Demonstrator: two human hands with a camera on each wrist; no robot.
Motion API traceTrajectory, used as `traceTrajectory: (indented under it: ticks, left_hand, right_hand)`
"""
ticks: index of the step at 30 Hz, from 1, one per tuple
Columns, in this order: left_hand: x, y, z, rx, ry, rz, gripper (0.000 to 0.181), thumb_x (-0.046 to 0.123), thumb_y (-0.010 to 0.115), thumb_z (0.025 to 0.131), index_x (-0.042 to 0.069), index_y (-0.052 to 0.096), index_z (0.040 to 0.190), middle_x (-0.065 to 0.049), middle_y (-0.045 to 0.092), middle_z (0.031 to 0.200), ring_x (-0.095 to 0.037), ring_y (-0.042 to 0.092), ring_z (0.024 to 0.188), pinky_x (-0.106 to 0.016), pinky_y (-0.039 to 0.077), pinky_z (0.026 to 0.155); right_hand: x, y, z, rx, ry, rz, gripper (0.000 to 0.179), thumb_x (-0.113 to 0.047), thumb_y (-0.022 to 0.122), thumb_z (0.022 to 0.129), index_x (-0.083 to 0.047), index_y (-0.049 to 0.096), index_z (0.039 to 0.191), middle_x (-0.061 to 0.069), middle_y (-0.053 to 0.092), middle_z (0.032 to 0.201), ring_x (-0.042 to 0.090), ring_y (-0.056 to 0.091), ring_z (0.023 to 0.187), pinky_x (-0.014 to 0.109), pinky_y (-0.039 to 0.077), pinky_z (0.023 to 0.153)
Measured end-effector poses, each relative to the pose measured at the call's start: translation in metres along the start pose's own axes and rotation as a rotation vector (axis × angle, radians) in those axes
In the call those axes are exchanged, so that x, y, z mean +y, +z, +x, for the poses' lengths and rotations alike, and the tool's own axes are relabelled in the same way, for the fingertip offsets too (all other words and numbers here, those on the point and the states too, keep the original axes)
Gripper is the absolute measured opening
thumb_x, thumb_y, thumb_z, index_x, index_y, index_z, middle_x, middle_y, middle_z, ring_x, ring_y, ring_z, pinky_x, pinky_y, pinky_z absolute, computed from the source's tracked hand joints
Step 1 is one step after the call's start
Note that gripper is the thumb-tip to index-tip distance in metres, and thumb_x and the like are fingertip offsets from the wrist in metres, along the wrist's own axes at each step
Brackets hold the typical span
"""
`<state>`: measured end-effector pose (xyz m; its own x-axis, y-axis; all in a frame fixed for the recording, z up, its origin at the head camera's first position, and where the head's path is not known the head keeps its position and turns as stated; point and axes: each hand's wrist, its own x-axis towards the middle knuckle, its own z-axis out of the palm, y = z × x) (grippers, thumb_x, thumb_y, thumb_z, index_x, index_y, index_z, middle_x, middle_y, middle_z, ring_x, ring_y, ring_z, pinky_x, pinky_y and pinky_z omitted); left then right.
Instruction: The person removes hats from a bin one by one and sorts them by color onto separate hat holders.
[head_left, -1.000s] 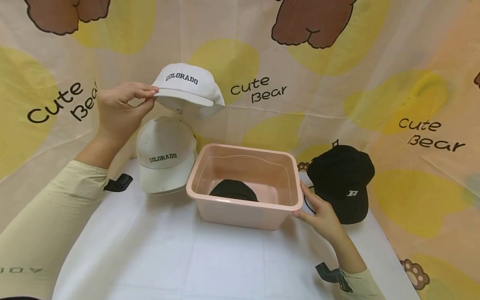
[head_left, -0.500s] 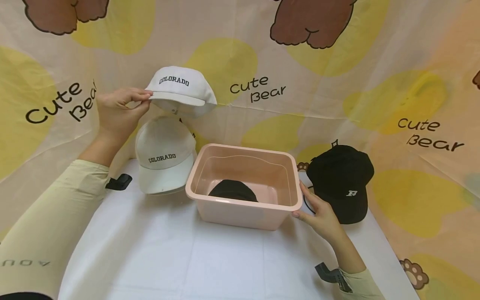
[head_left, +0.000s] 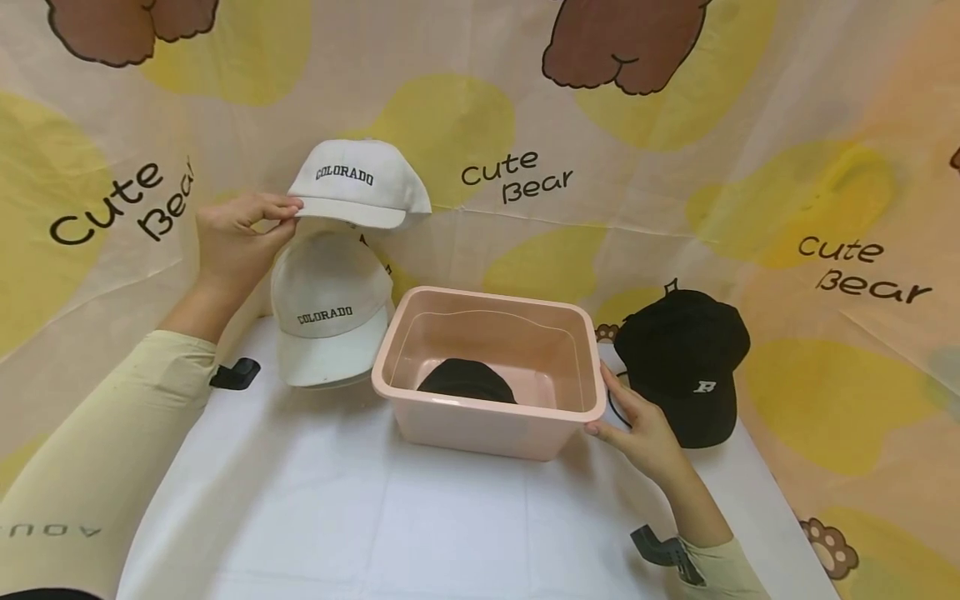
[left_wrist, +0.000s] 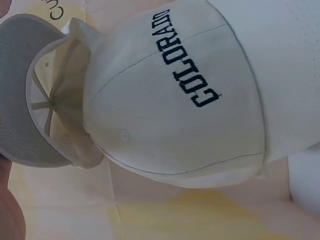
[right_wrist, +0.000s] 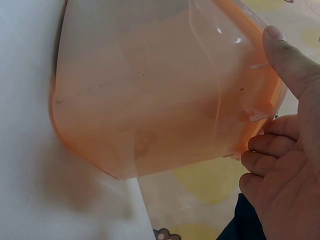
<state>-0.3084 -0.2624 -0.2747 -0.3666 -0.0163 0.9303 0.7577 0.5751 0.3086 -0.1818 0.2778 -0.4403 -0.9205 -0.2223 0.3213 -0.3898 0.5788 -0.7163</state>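
My left hand (head_left: 243,237) pinches the brim of a white baseball cap (head_left: 356,175) with COLORADO lettering. That cap hangs upright just above a second white COLORADO cap (head_left: 330,292), which sits on the table left of the bin. In the left wrist view the held cap's grey under-brim (left_wrist: 30,95) and hollow inside face the camera, beside the crown of the lower cap (left_wrist: 170,100). A pink plastic bin (head_left: 487,429) stands mid-table with a black cap (head_left: 467,379) inside. My right hand (head_left: 648,433) grips the bin's right end, thumb at its rim in the right wrist view.
Another black cap (head_left: 682,367) with a white letter sits right of the bin, close behind my right hand. The white table (head_left: 450,525) carries everything, with a bear-print cloth (head_left: 637,183) hanging behind it. Black wrist mounts (head_left: 236,373) stick out from the sleeves.
My left hand has moved slightly left and lowered the held white cap toward the one beneath, its brim tipping down to hide the inside. The right hand and bin have stayed still.
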Motion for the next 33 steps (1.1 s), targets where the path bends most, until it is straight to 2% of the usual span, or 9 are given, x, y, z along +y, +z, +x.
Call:
traceTrajectory:
  ticks: [6,15,20,26,33]
  left_hand:
    - [-0.008,-0.003,-0.011,-0.003,-0.007,-0.004,0.015,-0.024,0.072,0.077,-0.012,0.077,0.085,-0.027,0.075,0.09,0.015,0.065,0.094,-0.009,0.053,0.09]
    - [0.001,-0.008,-0.029,0.007,-0.014,-0.013,0.014,-0.025,0.072,0.076,-0.015,0.075,0.085,-0.03,0.074,0.09,0.015,0.065,0.094,-0.009,0.053,0.091]
    - [-0.009,-0.011,-0.04,0.037,-0.015,-0.02,0.014,-0.026,0.072,0.075,-0.014,0.075,0.083,-0.03,0.074,0.09,0.012,0.067,0.094,-0.011,0.054,0.092]
    - [-0.02,-0.019,-0.053,0.025,-0.007,0.005,0.015,-0.023,0.073,0.075,-0.011,0.077,0.083,-0.029,0.074,0.09,0.011,0.067,0.096,-0.012,0.054,0.093]
    - [-0.012,-0.026,-0.064,0.037,0.011,-0.015,0.017,-0.025,0.072,0.073,-0.012,0.077,0.083,-0.029,0.074,0.09,0.008,0.069,0.097,-0.013,0.055,0.092]
  right_hand:
    - [0.0,0.0,0.0,0.004,-0.005,-0.016,0.095,-0.019,0.088,0.081,-0.017,0.036,0.16,0.014,0.039,0.162,0.045,0.04,0.144,0.055,0.044,0.105]
    - [0.002,0.0,0.0,0.004,-0.002,-0.015,0.095,-0.019,0.088,0.081,-0.019,0.035,0.16,0.014,0.039,0.162,0.045,0.041,0.144,0.055,0.045,0.105]
    - [0.001,0.0,0.0,0.006,-0.003,-0.014,0.095,-0.02,0.088,0.081,-0.019,0.035,0.16,0.014,0.04,0.161,0.045,0.042,0.144,0.053,0.046,0.104]
    - [0.001,0.002,0.0,0.012,-0.014,-0.017,0.095,-0.018,0.088,0.081,-0.017,0.036,0.16,0.014,0.041,0.16,0.045,0.042,0.143,0.051,0.045,0.104]
    - [0.0,0.0,0.0,0.006,-0.004,-0.012,0.095,-0.019,0.088,0.081,-0.018,0.036,0.16,0.013,0.041,0.161,0.043,0.042,0.144,0.047,0.042,0.108]
